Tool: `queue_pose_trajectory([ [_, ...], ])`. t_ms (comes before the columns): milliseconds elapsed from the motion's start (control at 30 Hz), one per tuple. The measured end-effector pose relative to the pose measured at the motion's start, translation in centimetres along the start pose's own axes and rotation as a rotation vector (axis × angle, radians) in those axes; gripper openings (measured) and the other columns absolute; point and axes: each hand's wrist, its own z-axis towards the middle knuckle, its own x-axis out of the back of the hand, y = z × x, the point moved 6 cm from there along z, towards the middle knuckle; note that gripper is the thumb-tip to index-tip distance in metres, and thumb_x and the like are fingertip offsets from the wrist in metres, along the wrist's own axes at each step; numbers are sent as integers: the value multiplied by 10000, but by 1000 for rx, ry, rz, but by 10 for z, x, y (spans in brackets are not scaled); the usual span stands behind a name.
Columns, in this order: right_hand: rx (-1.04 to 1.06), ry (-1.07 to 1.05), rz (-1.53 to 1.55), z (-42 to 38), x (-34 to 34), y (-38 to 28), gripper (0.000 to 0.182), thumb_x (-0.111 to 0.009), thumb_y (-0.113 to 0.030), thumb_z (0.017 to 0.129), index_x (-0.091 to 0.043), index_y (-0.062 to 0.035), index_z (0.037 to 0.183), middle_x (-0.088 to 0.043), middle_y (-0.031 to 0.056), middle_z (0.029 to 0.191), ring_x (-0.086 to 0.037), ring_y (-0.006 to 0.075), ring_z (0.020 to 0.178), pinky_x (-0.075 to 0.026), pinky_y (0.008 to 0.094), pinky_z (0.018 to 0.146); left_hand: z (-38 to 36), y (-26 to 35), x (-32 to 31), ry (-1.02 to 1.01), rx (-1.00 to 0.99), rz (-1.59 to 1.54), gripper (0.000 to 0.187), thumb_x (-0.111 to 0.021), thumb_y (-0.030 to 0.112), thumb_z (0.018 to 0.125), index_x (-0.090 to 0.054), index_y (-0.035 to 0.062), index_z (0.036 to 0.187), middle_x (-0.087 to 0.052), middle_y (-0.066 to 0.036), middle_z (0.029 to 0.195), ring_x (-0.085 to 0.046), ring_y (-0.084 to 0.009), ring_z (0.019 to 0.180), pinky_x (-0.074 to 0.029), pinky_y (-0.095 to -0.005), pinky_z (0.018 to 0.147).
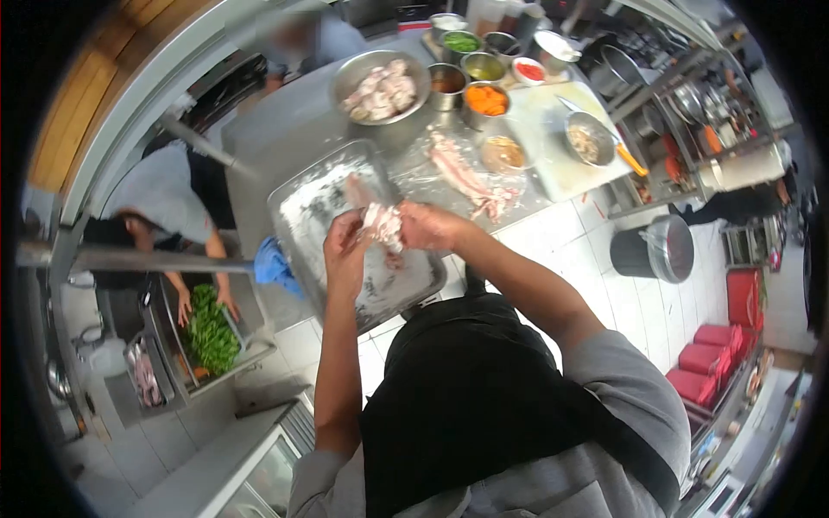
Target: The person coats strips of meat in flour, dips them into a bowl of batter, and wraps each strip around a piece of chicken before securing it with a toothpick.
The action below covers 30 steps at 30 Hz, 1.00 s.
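Observation:
Between my left hand [344, 235] and my right hand [429, 226] is a bunched piece of pale pink raw meat [382, 224]. The fingers of both hands are closed on it from either side. My hands are above a large metal tray [298, 203] dusted with white powder, with some pinkish scraps in it. A long strip of raw, fatty meat [456, 168] lies on the steel table to the right of the tray. Behind the tray stands a steel bowl [339, 82] heaped with pale meat pieces.
A white cutting board [548, 164] carries a small metal bowl [590, 142] and an orange-handled knife [633, 161]. Several containers, one with chopped carrot [486, 101], crowd the back. A blue cloth [278, 266] hangs left. A co-worker handles greens [210, 332] in a sink; a bin [639, 250] stands right.

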Motion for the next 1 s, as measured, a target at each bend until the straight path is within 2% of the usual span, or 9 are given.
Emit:
queue_pose_trajectory([
  [333,-211,1,-118,-60,17,-22,535,-530,-534,973,-589,-94,1271,-649,32,1191,-577,121,893,-449,294,762,-14,-49,-51,-88,169,-226,238,-565,19,957,-560,3,1194,-631,-92,1130,-613,-183,1030,-508,-327,913],
  [400,-254,266,-622,-88,27,-63,440,-528,-441,1001,-628,-70,1214,-657,31,1158,-590,133,905,-478,298,774,-13,-58,-49,1,165,-359,294,-573,-6,948,-529,9,1239,-614,-132,1167,-609,-242,1095,-510,-391,969],
  [433,17,654,-1063,-106,39,-93,297,-576,-269,987,-671,-28,1132,-669,39,1094,-608,155,913,-502,309,813,-13,-59,-51,-29,165,-412,324,-595,-32,924,-519,15,1235,-611,-172,1186,-614,-304,1126,-510,-438,995],
  [500,238,414,-1021,-127,62,-147,201,-640,-150,925,-694,6,1041,-685,69,1101,-637,184,971,-504,326,881,-15,-49,-58,5,172,-407,322,-601,-36,915,-522,19,1223,-612,-180,1191,-622,-314,1117,-520,-448,974],
  [567,300,580,-1249,-140,123,-189,192,-684,-81,851,-691,8,1020,-707,114,1065,-668,224,959,-521,332,852,-19,-49,-60,41,183,-397,321,-608,-40,907,-525,23,1210,-613,-188,1197,-631,-325,1108,-531,-458,954],
  [667,244,678,-1697,-141,143,-232,211,-655,-177,840,-717,-65,1007,-721,149,988,-703,301,896,-550,412,797,-25,-60,-51,177,212,-320,313,-614,-35,904,-527,33,1196,-619,-199,1208,-650,-330,1077,-550,-454,904],
  [733,-135,738,-2084,-123,178,-228,202,-633,-156,841,-711,-37,984,-716,167,993,-696,319,885,-555,382,797,-29,-66,-48,180,200,-345,290,-615,-12,918,-530,37,1191,-628,-186,1212,-660,-315,1060,-564,-432,857],
  [833,-299,713,-2283,-103,210,-214,198,-607,-194,858,-723,-75,966,-715,164,1031,-700,319,916,-558,409,810,-34,-65,-50,233,165,-346,293,-604,19,939,-526,33,1220,-636,-171,1207,-668,-299,1044,-572,-408,829],
  [1000,-496,759,-2106,-107,194,-218,297,-629,-306,877,-704,-75,1049,-709,157,1076,-686,310,1014,-556,432,845,-40,-58,-48,360,133,-302,330,-580,44,962,-534,4,1287,-654,-164,1179,-673,-301,1033,-574,-414,851],
])
